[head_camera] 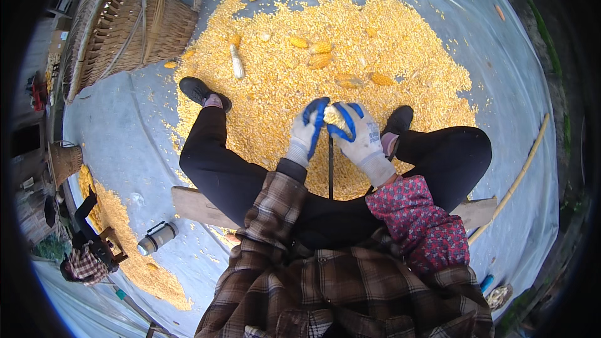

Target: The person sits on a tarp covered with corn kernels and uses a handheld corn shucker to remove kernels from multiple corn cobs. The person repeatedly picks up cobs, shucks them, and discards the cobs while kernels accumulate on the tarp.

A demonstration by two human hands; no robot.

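Both my hands wear white knit gloves with blue coating and meet over a wide spread of loose corn kernels (272, 98). My right hand (354, 134) is closed around a pale ear of corn (334, 118). My left hand (307, 129) is at the ear's left side with curled fingers; whether it grips the ear is hard to tell. Just below the hands a dark narrow bar (331, 169) stands out between my legs. Ahead on the kernels lie several yellow ears of corn (320, 60) and a whitish corncob (236, 62).
A large woven basket (164, 33) stands at the upper left on the grey plastic sheet (122, 117). A wooden board (202, 206) runs beneath me. At left are a metal flask (158, 238), another kernel pile (145, 272) and a seated person (89, 263). A bamboo pole (516, 183) lies right.
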